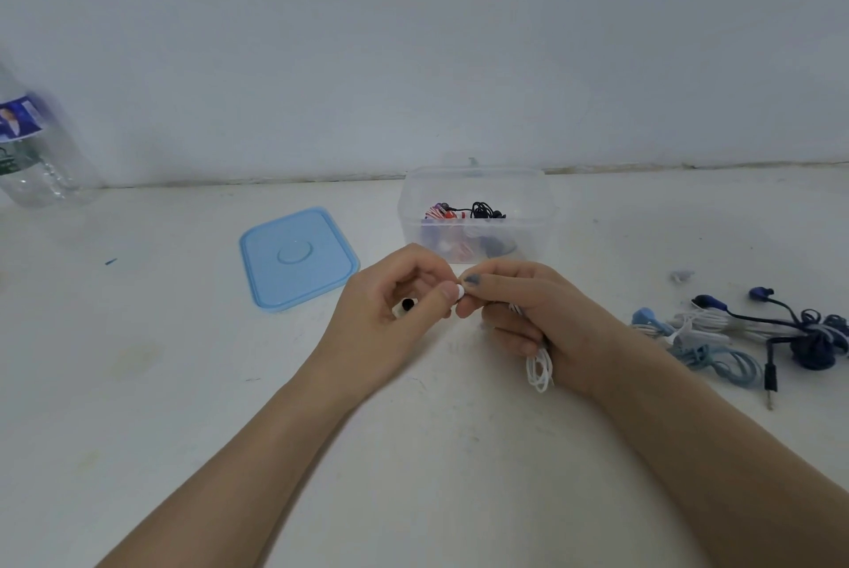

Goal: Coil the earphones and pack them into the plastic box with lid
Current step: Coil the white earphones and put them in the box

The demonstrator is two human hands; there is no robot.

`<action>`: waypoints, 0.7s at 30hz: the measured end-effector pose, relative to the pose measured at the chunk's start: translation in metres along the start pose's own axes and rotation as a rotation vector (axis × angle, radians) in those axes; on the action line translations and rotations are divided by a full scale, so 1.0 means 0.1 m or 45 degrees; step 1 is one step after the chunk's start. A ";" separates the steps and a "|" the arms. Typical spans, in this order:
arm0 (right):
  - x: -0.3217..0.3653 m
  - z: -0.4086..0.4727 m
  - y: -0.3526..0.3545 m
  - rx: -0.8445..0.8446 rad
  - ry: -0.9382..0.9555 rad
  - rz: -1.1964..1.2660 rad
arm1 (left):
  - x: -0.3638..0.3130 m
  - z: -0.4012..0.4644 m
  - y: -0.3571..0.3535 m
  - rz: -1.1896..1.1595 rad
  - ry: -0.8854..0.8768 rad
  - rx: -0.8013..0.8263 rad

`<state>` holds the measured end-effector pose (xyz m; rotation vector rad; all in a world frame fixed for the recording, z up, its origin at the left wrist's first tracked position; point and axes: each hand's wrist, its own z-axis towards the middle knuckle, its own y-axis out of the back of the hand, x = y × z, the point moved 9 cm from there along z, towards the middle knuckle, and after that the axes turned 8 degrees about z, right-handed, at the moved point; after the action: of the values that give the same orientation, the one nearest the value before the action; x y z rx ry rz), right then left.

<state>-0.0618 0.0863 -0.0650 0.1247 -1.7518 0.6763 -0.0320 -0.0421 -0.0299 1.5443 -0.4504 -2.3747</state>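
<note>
My right hand (533, 315) grips a coiled bundle of white earphones (540, 367), whose loops hang out below the palm. My left hand (390, 305) pinches a white earbud end (458, 292) of that cable between thumb and forefinger, right against my right fingertips; another earbud with a black face (406, 305) shows inside the left palm. Just behind my hands stands the clear plastic box (478, 181), open, with red, black and blue coiled earphones inside. Its light blue lid (296, 257) lies flat to the box's left.
A pile of dark blue, light blue and white earphones (744, 338) lies on the white table to the right. A clear water bottle (36, 145) stands at the far left by the wall. A small white scrap (681, 276) lies near the pile.
</note>
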 end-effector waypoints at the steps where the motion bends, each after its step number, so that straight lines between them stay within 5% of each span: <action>1: -0.01 0.01 0.00 0.001 0.002 0.003 | 0.02 0.00 0.01 0.013 0.006 -0.007; 14: 0.09 0.01 -0.02 -0.143 0.032 -0.008 | -0.06 0.05 0.10 0.117 0.013 -0.095; 21: 1.07 0.36 0.03 -0.416 0.201 -0.553 | -0.22 0.62 0.39 0.347 0.164 -0.190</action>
<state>-0.1259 0.0987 0.0275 0.2118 -1.5888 0.0793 -0.0786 -0.0624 0.0274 1.4559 -0.4152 -2.0420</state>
